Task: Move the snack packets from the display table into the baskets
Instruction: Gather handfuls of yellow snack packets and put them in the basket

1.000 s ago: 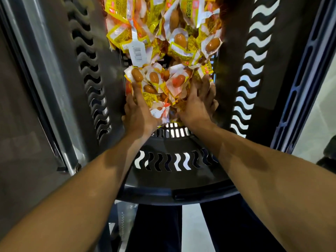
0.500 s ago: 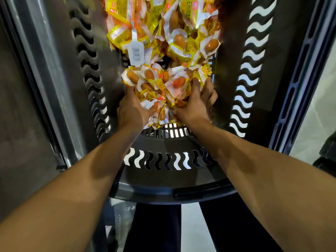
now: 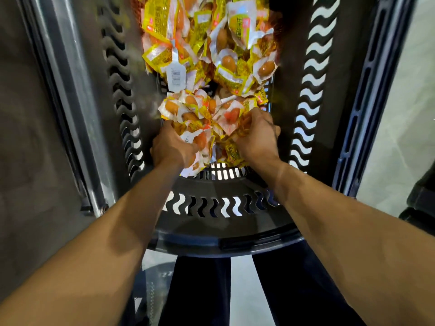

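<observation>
Head view: a person's left hand and right hand, fingers curled, clutch a clump of snack packets between them inside a dark basket. Beyond the hands a heap already lies in it; how many remain to fetch cannot be seen.

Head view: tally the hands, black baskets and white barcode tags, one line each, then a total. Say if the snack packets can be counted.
hands: 2, the left hand and right hand, both gripping snack packets
black basket: 1
white barcode tag: 1
snack packets: heaped and overlapping, no exact count
Total counted: 4
</observation>
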